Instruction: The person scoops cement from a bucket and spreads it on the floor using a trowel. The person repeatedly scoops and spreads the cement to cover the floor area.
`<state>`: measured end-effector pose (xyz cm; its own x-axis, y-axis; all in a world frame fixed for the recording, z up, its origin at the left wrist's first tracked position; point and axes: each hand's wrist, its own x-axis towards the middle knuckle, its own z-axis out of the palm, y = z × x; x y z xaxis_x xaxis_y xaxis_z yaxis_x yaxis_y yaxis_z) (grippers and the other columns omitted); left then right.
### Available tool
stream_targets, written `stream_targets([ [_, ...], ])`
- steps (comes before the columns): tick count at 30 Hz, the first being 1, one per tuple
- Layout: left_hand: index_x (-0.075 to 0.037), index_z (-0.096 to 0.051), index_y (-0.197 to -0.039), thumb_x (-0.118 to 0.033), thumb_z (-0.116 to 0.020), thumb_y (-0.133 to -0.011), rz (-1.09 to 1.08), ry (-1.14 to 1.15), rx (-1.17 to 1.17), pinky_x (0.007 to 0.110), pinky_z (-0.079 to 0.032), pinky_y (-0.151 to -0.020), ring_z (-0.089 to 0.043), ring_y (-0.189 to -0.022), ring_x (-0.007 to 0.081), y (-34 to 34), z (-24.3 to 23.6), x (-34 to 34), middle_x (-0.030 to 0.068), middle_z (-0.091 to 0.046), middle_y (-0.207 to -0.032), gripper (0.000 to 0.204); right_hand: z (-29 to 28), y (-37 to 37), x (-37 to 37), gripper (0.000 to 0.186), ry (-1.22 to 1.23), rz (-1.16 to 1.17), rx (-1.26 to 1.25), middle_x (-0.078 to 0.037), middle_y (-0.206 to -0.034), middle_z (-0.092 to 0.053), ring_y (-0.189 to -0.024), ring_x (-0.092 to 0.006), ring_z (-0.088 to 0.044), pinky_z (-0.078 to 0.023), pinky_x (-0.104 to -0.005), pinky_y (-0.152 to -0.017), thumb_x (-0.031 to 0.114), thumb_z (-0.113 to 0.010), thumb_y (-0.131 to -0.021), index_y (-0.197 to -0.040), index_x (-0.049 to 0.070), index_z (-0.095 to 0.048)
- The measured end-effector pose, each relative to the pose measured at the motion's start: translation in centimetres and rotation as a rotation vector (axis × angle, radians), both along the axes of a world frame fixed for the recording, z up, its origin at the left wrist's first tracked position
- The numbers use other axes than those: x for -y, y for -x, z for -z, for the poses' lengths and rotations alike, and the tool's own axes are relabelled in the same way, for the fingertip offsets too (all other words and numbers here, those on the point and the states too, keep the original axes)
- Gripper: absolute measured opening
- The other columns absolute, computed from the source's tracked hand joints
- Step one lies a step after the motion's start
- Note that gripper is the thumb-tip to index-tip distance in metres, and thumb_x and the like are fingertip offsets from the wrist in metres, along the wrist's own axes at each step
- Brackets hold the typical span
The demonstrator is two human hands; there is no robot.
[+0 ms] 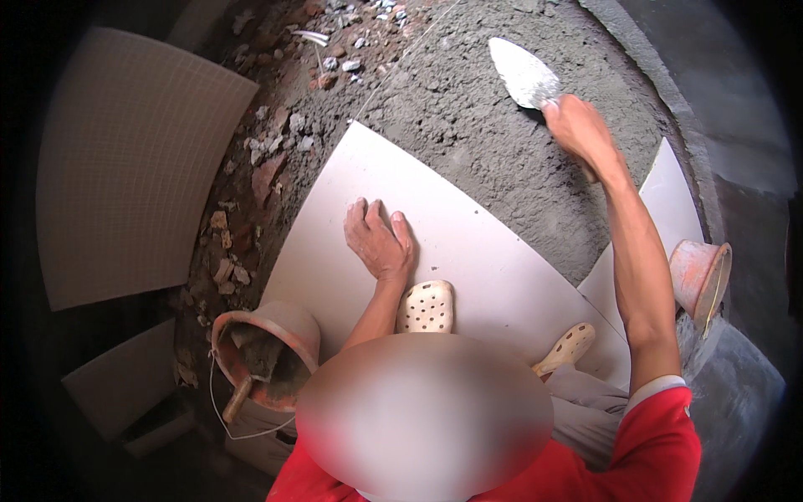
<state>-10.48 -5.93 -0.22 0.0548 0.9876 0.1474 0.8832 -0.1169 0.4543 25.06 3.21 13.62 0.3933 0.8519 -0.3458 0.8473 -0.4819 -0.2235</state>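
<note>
My right hand (579,132) grips a pointed trowel (523,74) by its handle, and the metal blade lies over the rough grey mortar bed (468,142). Part of the handle is hidden by my fingers. My left hand (381,243) rests on a large pale floor tile (477,243), with its fingers extended and nothing in them. The tile's far edge borders the mortar. On the tile are my feet in cream clogs with holes, the left clog (427,307) close to my left hand and the right clog (566,347) farther right.
At the left stands a bucket (280,322) of mortar with a wooden-handled tool (238,400) in it. A tilted smaller bucket (696,276) sits at the right, beside another pale tile (669,192). Large tiles (134,167) lie far left, past rubble (268,159). A thin string (406,60) crosses the mortar's left side.
</note>
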Motion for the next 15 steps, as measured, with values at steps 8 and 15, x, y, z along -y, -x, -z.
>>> stream_targets([
  [8, -0.001, -0.058, -0.134, -0.026, -0.063, -0.098, 0.008, 0.014, -0.022, 0.058, -0.026, -0.121, -0.037, -0.145, 0.0435, 0.0, -0.3, -0.1, 0.0214, -0.046, -0.150, 0.045, 2.6, 4.0, -3.5, 0.032, -0.172, 0.912, -1.409, -0.008, -0.078, -0.061, -0.057, -0.0142, -0.057, -0.053, -0.0311, -0.048, 0.027, -0.041, -0.111, -0.104, 0.000, -0.056],
  [15, -0.002, -0.057, -0.135, -0.026, -0.064, -0.097, 0.025, -0.032, -0.018, 0.058, -0.027, -0.121, -0.037, -0.145, 0.0440, 0.0, -0.2, -0.2, 0.0213, -0.047, -0.149, 0.045, 4.7, 12.9, -6.5, 0.033, -0.332, 0.963, -1.406, -0.006, -0.076, -0.057, -0.056, -0.0153, -0.056, -0.054, -0.0338, -0.045, 0.032, -0.041, -0.111, -0.105, 0.001, -0.053],
])
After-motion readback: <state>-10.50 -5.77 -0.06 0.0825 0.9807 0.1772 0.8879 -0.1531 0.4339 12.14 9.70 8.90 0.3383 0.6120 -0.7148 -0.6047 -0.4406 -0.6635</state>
